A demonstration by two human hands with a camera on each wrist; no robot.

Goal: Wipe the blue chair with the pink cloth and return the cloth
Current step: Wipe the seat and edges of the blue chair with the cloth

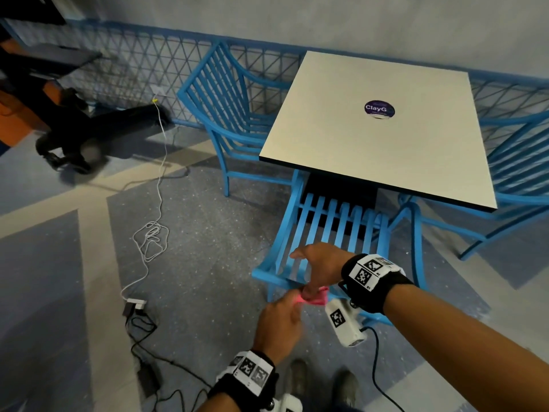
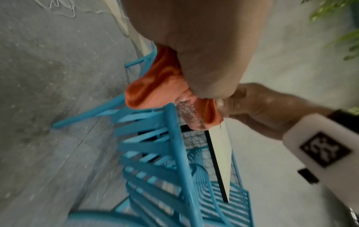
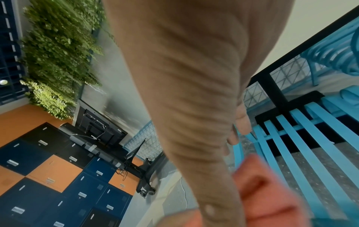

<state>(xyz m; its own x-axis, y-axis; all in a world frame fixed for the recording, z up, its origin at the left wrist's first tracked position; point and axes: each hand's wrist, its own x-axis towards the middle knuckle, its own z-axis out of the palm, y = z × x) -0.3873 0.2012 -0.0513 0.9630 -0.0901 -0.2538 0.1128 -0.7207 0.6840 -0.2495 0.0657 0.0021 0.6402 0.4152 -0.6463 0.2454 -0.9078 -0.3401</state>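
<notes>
The blue chair stands in front of me, its seat tucked under the white table and its slatted back toward me. Both hands meet at the back's top rail. My left hand grips the bunched pink cloth from the near side. My right hand reaches over from the right, its thumb pinching into the cloth while its fingers stretch out over the slats. The cloth is blurred in the right wrist view.
Two more blue chairs flank the table. A white cable and a power adapter lie on the floor to the left. A black wheeled stand sits at the far left by the blue lattice fence.
</notes>
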